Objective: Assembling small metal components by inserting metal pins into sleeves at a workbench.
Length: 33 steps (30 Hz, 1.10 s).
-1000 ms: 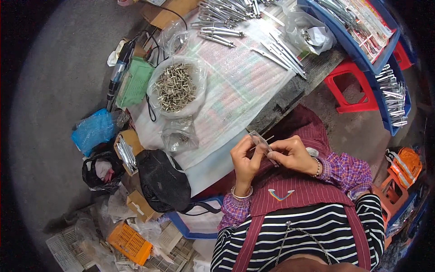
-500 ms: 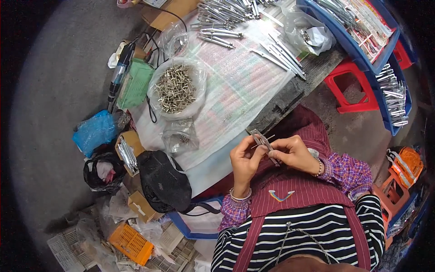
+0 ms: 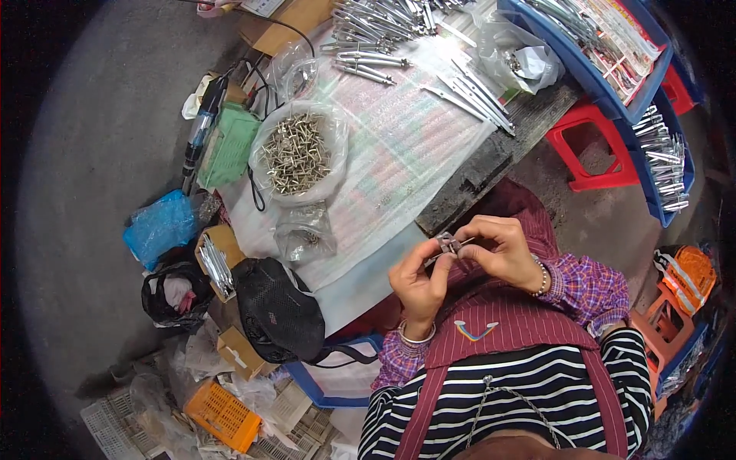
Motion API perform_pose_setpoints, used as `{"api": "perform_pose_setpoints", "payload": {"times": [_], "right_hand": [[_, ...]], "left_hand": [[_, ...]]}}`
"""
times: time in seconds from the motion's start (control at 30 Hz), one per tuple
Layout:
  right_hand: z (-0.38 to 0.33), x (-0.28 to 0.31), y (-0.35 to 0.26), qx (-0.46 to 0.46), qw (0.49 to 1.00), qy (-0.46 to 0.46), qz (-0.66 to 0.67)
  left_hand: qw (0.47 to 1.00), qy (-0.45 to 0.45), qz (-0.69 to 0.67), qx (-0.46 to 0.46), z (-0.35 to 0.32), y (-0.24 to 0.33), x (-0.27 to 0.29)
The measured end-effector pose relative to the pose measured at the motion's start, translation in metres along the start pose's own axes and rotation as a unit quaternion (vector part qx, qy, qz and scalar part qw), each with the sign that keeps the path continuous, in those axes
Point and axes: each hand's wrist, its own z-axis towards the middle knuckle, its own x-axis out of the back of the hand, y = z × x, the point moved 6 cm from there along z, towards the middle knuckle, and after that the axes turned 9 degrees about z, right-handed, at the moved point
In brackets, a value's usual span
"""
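- Both hands pinched one small metal part (image 3: pixel 448 244) between them, held up in front of the chest, just off the near edge of the table (image 3: pixel 491 165).
- Left hand (image 3: pixel 420 280) gripped the part from below, thumb and fingers closed on its lower end; a thin bangle sat at that wrist.
- Right hand (image 3: pixel 502 249) closed on the part from the right, fingertips curled tight around it; a beaded bracelet showed at that wrist.
- Part looked like a short silver clip or hinge piece; finer detail was too small to tell.
- Table was covered with a pale patterned sheet (image 3: pixel 399 153).
- Clear bag of small metal pieces (image 3: pixel 295 153) stood open on the sheet, well apart from the hands, toward the left.
- Smaller clear bag (image 3: pixel 305 234) lay just below it, near the sheet's edge.
- Long silver metal tools (image 3: pixel 376 31) were piled at the far end of the table; a few more lay loose toward the right side (image 3: pixel 471 92).
- Blue trays (image 3: pixel 613 46) with more metal pieces sat at the right, over a red stool (image 3: pixel 590 149).
- Black bag (image 3: pixel 276 310) rested on the floor left of the person, beside a blue plastic bag (image 3: pixel 159 226) and an orange crate (image 3: pixel 222 418).
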Motion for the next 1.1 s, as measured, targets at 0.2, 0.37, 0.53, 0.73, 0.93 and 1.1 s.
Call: {"api": "perform_pose_setpoints", "payload": {"times": [0.2,0.37,0.53,0.73,0.93,1.1], "right_hand": [[0.038,0.056,-0.042,0.178,0.954,0.117,-0.212],[0.086,-0.001,-0.029,0.285,0.853,-0.021,-0.437],[0.095,-0.028,0.006,0.285,0.808,-0.132,-0.498],[0.094,-0.022,-0.009,0.225,0.873,-0.143,-0.407],[0.073,-0.103,-0.185,0.143,0.916,-0.356,0.115],[0.052,-0.113,-0.202,0.106,0.909,-0.368,0.165]], "left_hand": [[0.976,0.200,-0.060,0.062,0.010,-0.014,0.063],[0.986,0.128,-0.077,0.071,0.008,-0.011,0.049],[0.982,0.119,-0.109,0.102,-0.004,-0.014,0.056],[0.977,0.113,-0.130,0.123,0.001,-0.027,0.057],[0.974,0.079,-0.186,0.103,-0.007,-0.035,0.070],[0.968,0.019,-0.209,0.134,-0.002,-0.031,0.038]]}}
